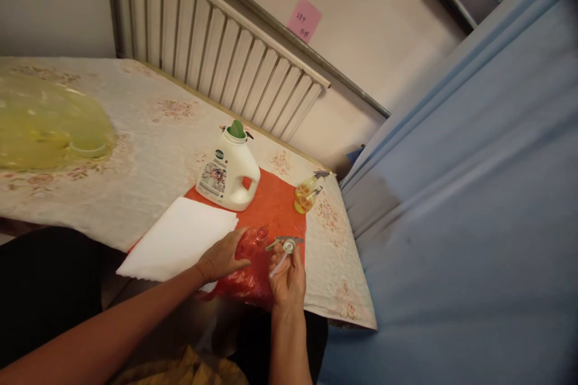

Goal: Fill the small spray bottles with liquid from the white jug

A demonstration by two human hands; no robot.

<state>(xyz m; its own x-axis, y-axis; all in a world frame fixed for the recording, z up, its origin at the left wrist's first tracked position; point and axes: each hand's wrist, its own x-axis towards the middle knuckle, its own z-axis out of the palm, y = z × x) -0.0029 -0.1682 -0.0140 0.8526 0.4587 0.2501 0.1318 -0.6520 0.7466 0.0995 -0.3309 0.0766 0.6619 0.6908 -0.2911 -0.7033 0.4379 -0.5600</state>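
Note:
My left hand (223,255) is closed around the lower part of a clear plastic bottle (249,245), thumb on one side and fingers on the other. The bottle leans over, its open neck pointing away from me and to the right. Between the fingers of my right hand (288,280) is a spray trigger head (288,245), its pale dip tube hanging out toward me. The trigger head is apart from the bottle neck. Under both hands lies a red plastic sheet (275,198).
A white detergent jug (232,177) with a green spout stands behind a stack of white paper (176,240). Spray bottles with yellow liquid (303,197) stand at the right. A yellow bag (49,123) lies far left. A blue curtain (442,192) hangs beside the flowered tablecloth (149,90).

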